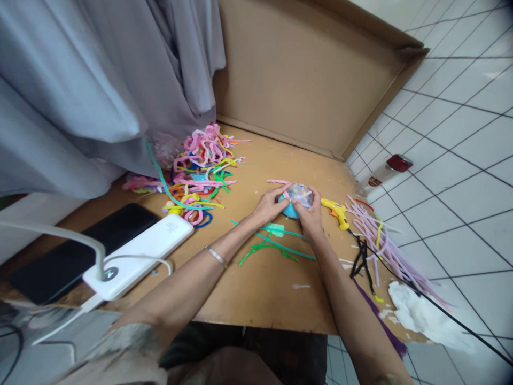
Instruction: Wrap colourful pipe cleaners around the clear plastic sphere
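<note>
- Blue below and see-through above, a small round object (301, 192) is between the person's two hands, over the middle of a tan tabletop (248, 297); whether it touches the surface I cannot tell.
- The left hand (267, 207) grips its left side, thumb at the front, fingers opened only as far as the object needs.
- The right hand (313, 216) curves around the right side, its thumb pressed to the front, likewise closed on it.
- A silver bracelet (215, 255) circles the left wrist.
- Just beyond the left hand lies a short pink fuzzy piece (278, 182).
- Nearer the person, between the forearms, are teal strands (288, 251), a branching green stem (262, 247) and a pale green patch (275, 230).
- Just right of the right hand lies a yellow glue gun (340, 215) with a black cord; past it are a bundle of lilac stems (395, 251), black twisted strips (361, 258) and white fluff (417, 313).
- To the left, a tangled heap of colourful fuzzy stems (206, 147) spreads near a grey curtain (100, 80).
- Closer in, a white power bank (140, 256) with cables lies beside a flat black slab (80, 251).
- A cardboard panel (296, 75) stands at the back; white tiles (452, 160) cover the right-hand wall.
</note>
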A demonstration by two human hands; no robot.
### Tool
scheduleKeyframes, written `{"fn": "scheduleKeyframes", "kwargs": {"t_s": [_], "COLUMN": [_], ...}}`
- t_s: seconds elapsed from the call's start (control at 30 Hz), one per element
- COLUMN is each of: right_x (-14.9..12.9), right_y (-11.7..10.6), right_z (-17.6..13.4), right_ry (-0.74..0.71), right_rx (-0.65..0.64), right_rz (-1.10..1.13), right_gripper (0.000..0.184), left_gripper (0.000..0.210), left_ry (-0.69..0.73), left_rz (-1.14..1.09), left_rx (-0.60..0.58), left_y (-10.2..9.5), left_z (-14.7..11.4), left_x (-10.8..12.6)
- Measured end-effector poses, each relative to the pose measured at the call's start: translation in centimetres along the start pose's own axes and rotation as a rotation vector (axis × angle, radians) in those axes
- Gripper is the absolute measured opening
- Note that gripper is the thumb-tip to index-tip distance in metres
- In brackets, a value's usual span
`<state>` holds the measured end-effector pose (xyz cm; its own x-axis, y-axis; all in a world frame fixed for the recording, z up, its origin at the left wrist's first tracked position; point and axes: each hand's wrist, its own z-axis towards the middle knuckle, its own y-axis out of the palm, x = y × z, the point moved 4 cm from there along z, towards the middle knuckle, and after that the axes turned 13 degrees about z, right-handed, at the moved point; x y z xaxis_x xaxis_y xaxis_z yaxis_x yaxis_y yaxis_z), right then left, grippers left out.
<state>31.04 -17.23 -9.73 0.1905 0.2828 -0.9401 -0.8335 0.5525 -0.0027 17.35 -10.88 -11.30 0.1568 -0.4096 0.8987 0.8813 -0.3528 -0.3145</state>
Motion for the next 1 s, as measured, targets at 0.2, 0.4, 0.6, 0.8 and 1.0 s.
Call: {"fn": "scheduleKeyframes", "kwargs": {"t_s": [0.2, 0.4, 0.6, 0.8, 1.0], "right_x": [-0.1, -0.1, 0.2, 0.2, 0.9], "right_y": [0.2, 0.2, 0.1, 0.1, -0.1], "right_z": [-0.2, -0.3, -0.3, -0.4, -0.1], "right_ry": [-0.009, -0.001, -0.009, 0.022, 0.046], "right_rx": [0.024, 0.034, 0.031, 0.038, -0.018], "right_rz": [0.0, 0.0, 0.017, 0.039, 0.121], "right_gripper": [0.072, 0.073, 0.072, 0.074, 0.077], "left_gripper": [0.056, 0.052, 0.062, 0.066, 0.078], "left_ry": [-0.002, 0.006, 0.046, 0.065, 0.05], "left_rz": [-0.014, -0.027, -0.137, -0.125, -0.154], "left_rx": [-0.029, -0.059, -0.085, -0.101, -0.11], "left_y": [-0.3, -0.7, -0.3, -0.1, -0.3], "left_z": [-0.2, -0.2, 0.0, 0.2, 0.4], "left_x": [0.5, 0.6, -0.4, -0.8, -1.6]}}
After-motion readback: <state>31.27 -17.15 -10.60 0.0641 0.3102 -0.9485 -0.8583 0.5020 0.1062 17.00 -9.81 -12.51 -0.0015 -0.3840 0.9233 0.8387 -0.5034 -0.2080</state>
